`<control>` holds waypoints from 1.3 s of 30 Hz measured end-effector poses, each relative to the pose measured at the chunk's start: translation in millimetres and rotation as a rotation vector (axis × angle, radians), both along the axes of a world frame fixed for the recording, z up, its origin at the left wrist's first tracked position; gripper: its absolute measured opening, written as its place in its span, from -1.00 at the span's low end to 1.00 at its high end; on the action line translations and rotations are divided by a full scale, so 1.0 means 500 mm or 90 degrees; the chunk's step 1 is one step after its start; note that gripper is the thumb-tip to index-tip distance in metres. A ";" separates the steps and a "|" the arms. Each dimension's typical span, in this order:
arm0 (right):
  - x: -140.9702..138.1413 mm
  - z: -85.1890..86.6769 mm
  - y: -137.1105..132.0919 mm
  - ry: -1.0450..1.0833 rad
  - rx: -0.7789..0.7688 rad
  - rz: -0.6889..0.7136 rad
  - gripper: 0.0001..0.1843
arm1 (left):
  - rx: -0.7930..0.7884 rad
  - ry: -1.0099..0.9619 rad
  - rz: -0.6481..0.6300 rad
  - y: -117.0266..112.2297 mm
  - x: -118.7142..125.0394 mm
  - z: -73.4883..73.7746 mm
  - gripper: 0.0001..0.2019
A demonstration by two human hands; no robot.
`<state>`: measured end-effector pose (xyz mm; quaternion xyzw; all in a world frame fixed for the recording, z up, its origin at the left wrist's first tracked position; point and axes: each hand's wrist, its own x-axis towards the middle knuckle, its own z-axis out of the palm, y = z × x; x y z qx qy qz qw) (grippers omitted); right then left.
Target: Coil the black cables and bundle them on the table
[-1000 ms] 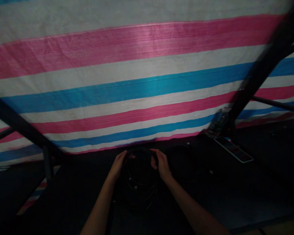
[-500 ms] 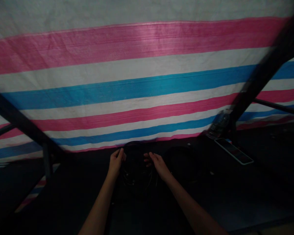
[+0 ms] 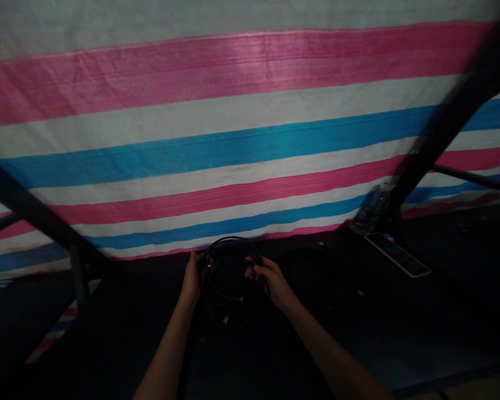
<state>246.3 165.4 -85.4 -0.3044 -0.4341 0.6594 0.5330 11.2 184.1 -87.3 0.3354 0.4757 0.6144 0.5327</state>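
Between my hands is a coil of thin black cable (image 3: 229, 239), its loops partly lost against the dark surface. My left hand (image 3: 192, 276) grips the coil's left side, its fingers mostly behind the loops. On the right side, my right hand (image 3: 273, 280) pinches the loops with bent fingers. Small light-coloured bits, perhaps tags or connector ends, show on the lower loops. A second dark coil (image 3: 312, 251) lies just right of my right hand, only faintly visible.
A phone (image 3: 398, 255) lies on the dark tabletop (image 3: 358, 344) at the right. Behind it a clear plastic bottle (image 3: 371, 210) leans by a dark metal post (image 3: 445, 122). Another slanted post (image 3: 33, 208) stands at left. A striped plastic sheet (image 3: 233, 155) hangs across the back.
The cable coil has been lifted and tilted up, so its loops stand out more clearly. Both hands have turned around its sides, the right hand closing on the loops.
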 end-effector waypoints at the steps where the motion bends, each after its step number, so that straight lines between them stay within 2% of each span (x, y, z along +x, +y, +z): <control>1: -0.001 -0.002 0.001 0.008 -0.008 0.002 -0.69 | 0.007 0.001 -0.017 0.000 0.001 0.001 -0.34; 4: -0.004 -0.010 0.003 0.021 -0.017 0.001 -0.69 | 0.042 0.029 -0.080 -0.002 0.005 0.001 -0.32; 6: -0.006 -0.018 0.007 0.011 -0.010 -0.012 -0.70 | 0.064 0.036 -0.101 -0.005 0.007 0.000 -0.38; 10: -0.007 -0.041 0.024 -0.048 0.025 -0.062 -0.67 | 0.061 0.025 -0.125 -0.010 0.012 0.001 -0.58; 13: -0.008 -0.058 0.036 -0.098 0.050 -0.111 -0.52 | 0.055 -0.002 -0.127 -0.011 0.013 0.003 -0.64; 15: -0.008 -0.063 0.041 -0.119 0.072 -0.145 -0.52 | 0.056 -0.029 -0.125 -0.010 0.012 0.004 -0.66; 22: 0.002 -0.052 0.036 -0.201 0.147 -0.241 -0.75 | 0.070 -0.125 -0.127 -0.004 0.006 0.009 -0.68; 29: 0.017 -0.042 0.035 -0.221 0.152 -0.341 -0.73 | 0.048 -0.189 -0.116 -0.006 -0.010 0.014 -0.70; 35: 0.016 -0.031 0.026 -0.189 0.143 -0.345 -0.54 | 0.031 -0.206 -0.128 -0.006 -0.010 0.014 -0.74; 39: 0.010 -0.034 0.020 -0.215 0.166 -0.287 -0.51 | 0.020 -0.187 -0.139 -0.008 -0.002 0.014 -0.72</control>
